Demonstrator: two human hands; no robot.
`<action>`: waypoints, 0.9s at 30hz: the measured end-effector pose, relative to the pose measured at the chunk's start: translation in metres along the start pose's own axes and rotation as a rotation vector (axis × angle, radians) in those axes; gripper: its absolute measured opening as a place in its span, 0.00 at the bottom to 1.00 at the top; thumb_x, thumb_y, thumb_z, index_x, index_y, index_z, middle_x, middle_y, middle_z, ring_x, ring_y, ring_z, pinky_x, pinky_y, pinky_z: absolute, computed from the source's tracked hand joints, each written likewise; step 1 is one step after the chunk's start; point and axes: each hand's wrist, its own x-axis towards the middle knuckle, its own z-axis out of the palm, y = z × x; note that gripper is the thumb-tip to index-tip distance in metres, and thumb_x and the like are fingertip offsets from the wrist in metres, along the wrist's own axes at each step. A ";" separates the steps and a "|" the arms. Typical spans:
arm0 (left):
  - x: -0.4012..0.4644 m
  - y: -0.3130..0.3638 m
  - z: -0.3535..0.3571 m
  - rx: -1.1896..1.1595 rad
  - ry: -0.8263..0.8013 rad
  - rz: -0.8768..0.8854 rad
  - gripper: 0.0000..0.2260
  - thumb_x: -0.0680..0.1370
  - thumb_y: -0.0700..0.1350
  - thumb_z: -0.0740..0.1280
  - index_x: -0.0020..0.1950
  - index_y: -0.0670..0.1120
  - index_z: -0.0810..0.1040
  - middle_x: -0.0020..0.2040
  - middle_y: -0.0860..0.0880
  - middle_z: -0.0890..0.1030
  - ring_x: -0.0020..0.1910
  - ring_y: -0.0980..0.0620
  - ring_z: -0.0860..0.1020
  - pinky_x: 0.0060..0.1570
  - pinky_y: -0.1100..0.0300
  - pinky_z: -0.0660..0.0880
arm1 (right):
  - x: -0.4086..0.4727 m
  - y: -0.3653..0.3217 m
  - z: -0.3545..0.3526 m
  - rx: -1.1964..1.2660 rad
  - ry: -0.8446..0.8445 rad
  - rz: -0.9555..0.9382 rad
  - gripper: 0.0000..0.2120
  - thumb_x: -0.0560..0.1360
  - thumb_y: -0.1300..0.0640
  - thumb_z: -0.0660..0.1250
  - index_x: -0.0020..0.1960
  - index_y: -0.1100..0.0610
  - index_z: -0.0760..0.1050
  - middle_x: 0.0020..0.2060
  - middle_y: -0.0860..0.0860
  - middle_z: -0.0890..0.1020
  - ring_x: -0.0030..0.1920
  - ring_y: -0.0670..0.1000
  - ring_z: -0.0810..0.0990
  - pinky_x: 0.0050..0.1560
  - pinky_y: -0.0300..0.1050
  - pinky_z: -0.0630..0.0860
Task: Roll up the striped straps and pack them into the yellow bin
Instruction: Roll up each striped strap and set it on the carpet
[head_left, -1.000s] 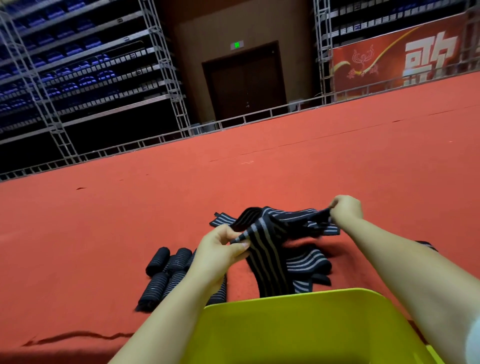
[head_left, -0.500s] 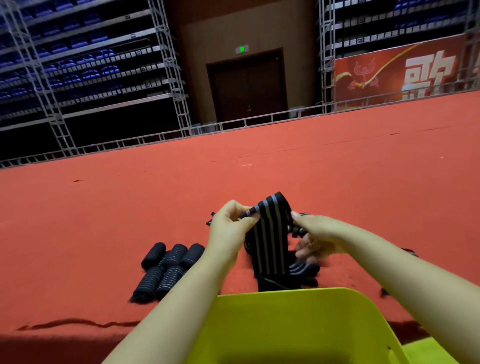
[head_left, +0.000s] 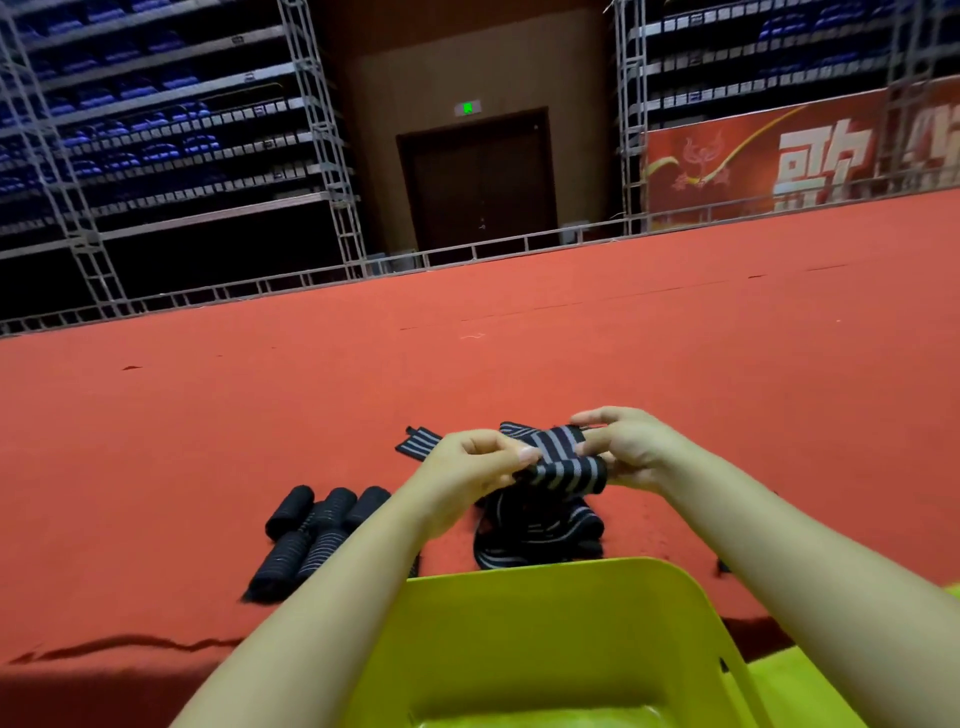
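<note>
A black strap with grey stripes (head_left: 563, 460) is held between both hands above the red carpet, its end folded over into the start of a roll. My left hand (head_left: 467, 467) pinches its left edge. My right hand (head_left: 631, 449) grips its right end with curled fingers. Below them lies a loose heap of striped straps (head_left: 540, 530). Several rolled straps (head_left: 317, 530) lie side by side to the left. The yellow bin (head_left: 545, 639) stands nearest me, between my forearms; its inside looks empty where visible.
A flat strap end (head_left: 415, 441) pokes out behind my left hand. The red carpet (head_left: 208, 415) stretches far ahead to a metal rail (head_left: 467, 254). A carpet edge with a dark fold runs at the lower left (head_left: 104, 649). Scaffold stands and a door rise behind.
The strap hung stretched wide between my hands, then upright. Now my hands have come close together and its top end is folded over, lying sideways between them.
</note>
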 end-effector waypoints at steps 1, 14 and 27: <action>0.005 -0.002 0.000 -0.022 -0.004 -0.046 0.04 0.76 0.43 0.71 0.45 0.42 0.82 0.48 0.46 0.84 0.49 0.53 0.81 0.51 0.61 0.76 | -0.001 0.005 -0.004 -0.058 0.026 -0.038 0.18 0.72 0.77 0.58 0.52 0.57 0.74 0.46 0.56 0.79 0.41 0.54 0.78 0.40 0.47 0.74; 0.100 -0.077 0.009 0.958 0.068 -0.171 0.23 0.73 0.44 0.70 0.69 0.48 0.74 0.67 0.47 0.76 0.63 0.49 0.75 0.61 0.59 0.71 | -0.024 0.043 -0.038 -0.343 0.034 -0.212 0.21 0.73 0.76 0.59 0.52 0.50 0.70 0.52 0.48 0.82 0.52 0.52 0.79 0.51 0.51 0.80; 0.128 -0.088 -0.025 0.656 0.580 -0.298 0.04 0.73 0.35 0.64 0.45 0.43 0.73 0.39 0.42 0.78 0.41 0.40 0.80 0.42 0.51 0.79 | -0.037 0.058 -0.081 -0.200 0.108 -0.266 0.21 0.72 0.75 0.62 0.53 0.49 0.73 0.50 0.48 0.84 0.51 0.60 0.82 0.55 0.62 0.77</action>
